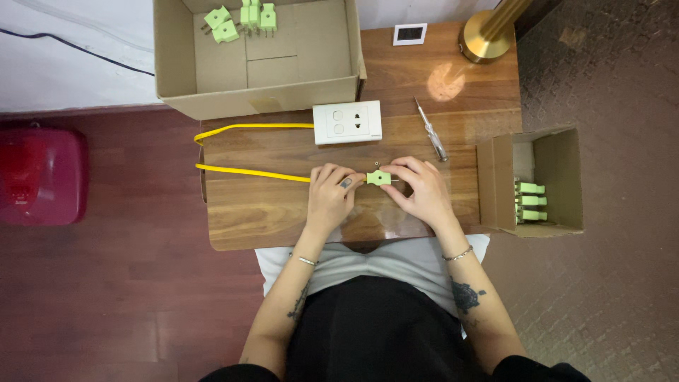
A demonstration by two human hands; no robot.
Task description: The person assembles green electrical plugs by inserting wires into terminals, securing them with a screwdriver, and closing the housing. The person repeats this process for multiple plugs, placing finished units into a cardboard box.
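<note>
**Green plug held between both hands at mid-tabletop**

Green plug (378, 177), small and pale, sits between the two hands just above the wooden tabletop (283, 212), near its middle. The left hand (331, 192) closes its fingers (351, 178) on the plug's left end, where a yellow cable (247, 172) meets it. The right hand (423, 189) pinches the plug's right end with thumb and forefinger, the other fingers curled around it. Both hands rest low over the wood, with a thin bracelet on each wrist.

The yellow cable runs left from the plug along the tabletop, loops at the left edge and comes back to a white wall socket plate (347, 122) lying flat beyond the hands. A small screwdriver (431, 130) with a clear handle lies at a slant just right of the socket plate, apart from it. A tiny dark part, perhaps a screw, lies just above the plug; it is too small to tell.

At the far left of the tabletop stands a large open cardboard box (297, 64) with several more green plugs (240, 20) in its back corner. To the right, a smaller cardboard box (559, 177) lies on its side and holds three green plugs in a stack. A brass lamp base (484, 39) stands at the far right corner, with a small white square device (409, 34) beside it. A red case (42, 173) sits on the floor to the left.
</note>
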